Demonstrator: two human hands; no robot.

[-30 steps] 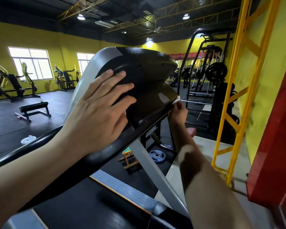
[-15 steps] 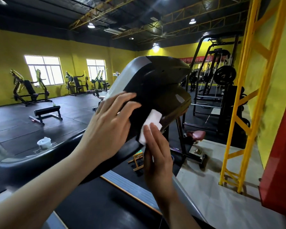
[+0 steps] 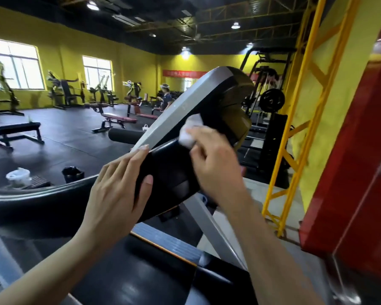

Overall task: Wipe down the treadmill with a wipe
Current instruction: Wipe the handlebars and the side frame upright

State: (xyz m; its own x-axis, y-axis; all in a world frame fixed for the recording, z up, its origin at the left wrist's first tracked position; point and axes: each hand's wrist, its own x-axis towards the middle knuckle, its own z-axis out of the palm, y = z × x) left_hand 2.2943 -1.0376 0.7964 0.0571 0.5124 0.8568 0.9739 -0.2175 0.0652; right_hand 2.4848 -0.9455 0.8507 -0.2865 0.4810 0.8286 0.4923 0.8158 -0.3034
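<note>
The treadmill console (image 3: pixel 227 102) is black with a silver edge and tilts up in the middle of the head view. My right hand (image 3: pixel 211 164) grips a crumpled white wipe (image 3: pixel 190 133) and presses it against the console's black face near the silver edge. My left hand (image 3: pixel 119 190) rests on the console's lower left corner, fingers straight along the edge and thumb on the black panel. The black handrail (image 3: pixel 40 199) curves off to the left. The treadmill belt (image 3: pixel 128 274) lies below my arms.
A yellow steel ladder frame (image 3: pixel 295 133) and a red wall (image 3: pixel 356 172) stand close on the right. Weight benches (image 3: pixel 18 130) and gym machines fill the black floor to the left. A white bag (image 3: pixel 18 176) and a dark bin (image 3: pixel 73 173) sit behind the handrail. A person (image 3: pixel 166 97) is far back.
My right hand has carried the wipe from the console's right edge across to its left side. My left hand slid down from the console's face to its lower left corner.
</note>
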